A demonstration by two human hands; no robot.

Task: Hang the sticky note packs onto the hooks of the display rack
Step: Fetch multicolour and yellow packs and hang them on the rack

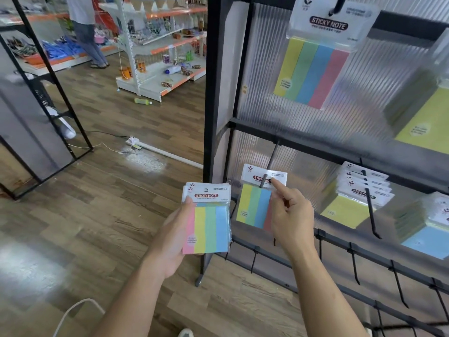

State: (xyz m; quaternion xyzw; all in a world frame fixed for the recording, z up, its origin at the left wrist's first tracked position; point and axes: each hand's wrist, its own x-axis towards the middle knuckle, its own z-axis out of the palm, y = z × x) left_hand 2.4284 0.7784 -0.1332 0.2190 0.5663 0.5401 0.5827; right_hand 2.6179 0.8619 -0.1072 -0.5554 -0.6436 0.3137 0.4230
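- My left hand (173, 231) is low and near me, just left of the display rack (213, 93).
- Its fingers (188, 201) are wrapped round a small stack of sticky note packs (209, 223). The thumb is on the white card at the top.
- The front pack in the stack has pink, yellow, green and blue stripes.
- My right hand (292, 216) is up at the rack, by one striped pack (254, 206) that hangs on a black hook (264, 180) in the lower row.
- My pointing finger (277, 184) is straight and touches the white card of that pack. My other fingers are curled at its right edge. I cannot tell if they grip the pack or only touch it.
- Higher up, another striped pack (313, 69) hangs on a hook of its own.
- To the right in the lower row, a bunch of yellow packs (347, 211) hangs on the next hook. Further right I see a blue pack (428, 243).
- Below them, a rail (340, 242) holds a row of bare black hooks.
- The floor (109, 203) is brown wood. A green bottle (142, 101) lies on it, far away.
- Far off on the left, a person (85, 27) stands by white store shelves (158, 45).
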